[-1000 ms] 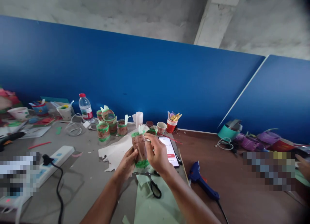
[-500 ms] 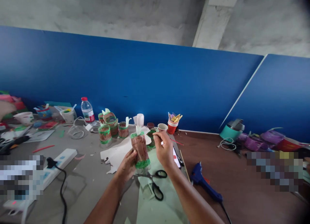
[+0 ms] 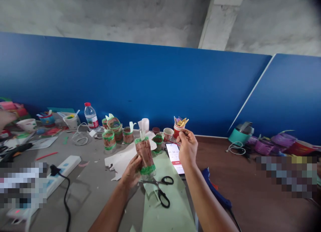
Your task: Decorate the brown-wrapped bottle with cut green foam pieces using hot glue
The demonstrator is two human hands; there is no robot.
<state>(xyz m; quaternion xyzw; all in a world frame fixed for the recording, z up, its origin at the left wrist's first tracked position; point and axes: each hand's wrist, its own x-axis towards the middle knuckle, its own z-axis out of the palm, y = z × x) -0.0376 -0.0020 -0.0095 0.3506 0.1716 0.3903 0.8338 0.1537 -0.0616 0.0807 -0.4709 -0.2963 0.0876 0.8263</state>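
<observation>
The right hand (image 3: 187, 148) is showing the main change: a second ago it was touching the brown-and-green container (image 3: 144, 155), half a second ago it was hovering between that container and the phone (image 3: 173, 156), and now it is hanging at the phone's right edge. The phone's screen, mostly covered half a second ago, is now showing nearly whole. The scissors (image 3: 157, 183), partly hidden a second ago, are now showing both black handles, lying nearer the wearer than the phone and to its left, on pale green paper (image 3: 173, 212). The blue glue gun (image 3: 224, 199), fully visible earlier, is now sitting partly behind the right forearm, to the right of the phone and nearer the wearer.

The right forearm is reaching up from the lower right and the wrist is bending so that the knuckles are facing up; its grip is closing in a pinch, thumb and forefinger together, and I cannot tell whether anything small is between them. The left hand (image 3: 132, 171) is staying put to the left of the phone, its grip wrapping the container's left side with the thumb lying across the front. The container is standing slightly tilted, its pale strips pointing up. Just beyond the phone, the red cup (image 3: 177, 134) is standing full of sticks.
</observation>
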